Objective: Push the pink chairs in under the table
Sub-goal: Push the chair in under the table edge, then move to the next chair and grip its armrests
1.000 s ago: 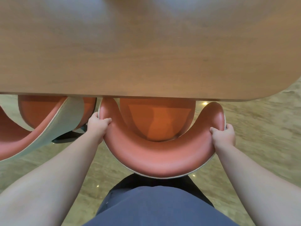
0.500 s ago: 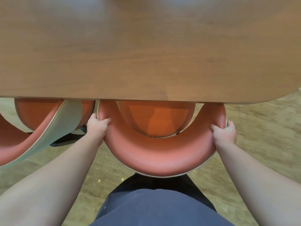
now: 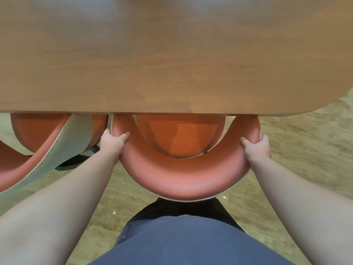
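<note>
Pink chair at table's near edge, seat and arm tips partly under it. Second pink chair just left, also part under. Left hand and right hand fingers curled gripping backrest ends.

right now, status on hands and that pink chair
Left hand and right hand grip the pink curved-back chair. Seat partly under the wooden table. Second pink chair close at left, not touching.
</note>
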Action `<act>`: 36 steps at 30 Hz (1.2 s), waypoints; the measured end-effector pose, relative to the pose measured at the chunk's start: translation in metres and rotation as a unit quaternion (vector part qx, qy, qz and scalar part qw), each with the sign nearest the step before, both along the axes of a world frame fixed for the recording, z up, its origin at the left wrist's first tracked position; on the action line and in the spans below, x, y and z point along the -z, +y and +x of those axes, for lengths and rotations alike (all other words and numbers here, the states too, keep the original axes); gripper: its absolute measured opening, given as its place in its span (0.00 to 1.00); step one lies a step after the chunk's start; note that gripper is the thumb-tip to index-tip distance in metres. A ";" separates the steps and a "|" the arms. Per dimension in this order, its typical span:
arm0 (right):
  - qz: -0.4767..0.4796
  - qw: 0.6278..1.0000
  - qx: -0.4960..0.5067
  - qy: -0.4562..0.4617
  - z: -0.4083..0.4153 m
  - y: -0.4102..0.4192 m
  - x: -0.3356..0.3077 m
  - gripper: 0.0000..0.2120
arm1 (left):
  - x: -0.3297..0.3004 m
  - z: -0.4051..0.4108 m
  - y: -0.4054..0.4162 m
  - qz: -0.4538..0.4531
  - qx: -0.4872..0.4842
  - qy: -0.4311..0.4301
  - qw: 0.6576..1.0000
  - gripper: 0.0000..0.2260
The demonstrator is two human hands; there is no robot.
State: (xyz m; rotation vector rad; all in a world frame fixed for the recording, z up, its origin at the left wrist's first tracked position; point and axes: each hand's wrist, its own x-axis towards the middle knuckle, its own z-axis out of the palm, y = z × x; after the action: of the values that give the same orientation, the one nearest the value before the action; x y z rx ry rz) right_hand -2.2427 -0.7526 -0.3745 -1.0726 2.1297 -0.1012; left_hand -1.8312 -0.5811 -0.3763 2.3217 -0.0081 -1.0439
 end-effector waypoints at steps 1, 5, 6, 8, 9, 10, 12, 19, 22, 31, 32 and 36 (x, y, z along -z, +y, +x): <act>0.007 1.000 -0.001 -0.005 0.001 0.000 -0.001 0.31 | -0.002 0.000 -0.001 0.011 0.003 0.005 1.000 0.29; 0.032 0.998 0.025 -0.044 0.006 0.003 -0.016 0.30 | -0.015 -0.001 -0.005 0.033 -0.001 0.052 0.998 0.26; 0.032 0.997 0.033 -0.056 0.007 0.005 -0.021 0.29 | -0.020 -0.001 -0.005 0.031 -0.004 0.057 0.998 0.26; 0.023 0.996 0.040 -0.074 0.011 0.012 -0.035 0.29 | -0.033 -0.002 -0.003 0.021 0.002 0.059 0.998 0.29; 0.015 0.996 0.038 -0.081 0.013 0.016 -0.042 0.29 | -0.040 -0.003 -0.001 0.012 0.012 0.052 0.998 0.30; 0.007 0.996 0.033 -0.089 0.014 0.021 -0.049 0.29 | -0.048 -0.006 0.002 -0.001 0.022 0.043 0.999 0.29; -0.005 0.993 0.022 -0.114 0.015 0.031 -0.063 0.28 | -0.067 -0.014 0.007 -0.020 0.038 0.020 0.999 0.26; -0.039 0.958 0.069 -0.275 0.003 0.033 -0.114 0.15 | -0.137 -0.078 -0.024 -0.115 0.088 0.095 0.985 0.11; -0.080 0.950 0.055 -0.297 -0.023 0.017 -0.140 0.14 | -0.163 -0.120 -0.054 -0.154 0.108 0.082 0.979 0.13; -0.194 0.914 0.043 -0.354 -0.192 -0.035 -0.222 0.12 | -0.234 -0.318 -0.154 -0.283 0.181 0.041 0.941 0.15; -0.205 0.910 0.040 -0.359 -0.215 -0.040 -0.232 0.12 | -0.243 -0.348 -0.166 -0.302 0.190 0.042 0.933 0.15; -0.261 0.887 0.040 -0.379 -0.303 -0.055 -0.271 0.11 | -0.275 -0.455 -0.207 -0.367 0.244 0.075 0.895 0.14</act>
State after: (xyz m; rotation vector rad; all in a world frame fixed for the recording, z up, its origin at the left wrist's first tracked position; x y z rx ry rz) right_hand -2.5456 -0.8079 -0.1034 -0.9984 1.4376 -1.0126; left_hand -2.2858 -0.7880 -0.1014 1.5610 -0.8197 -1.1831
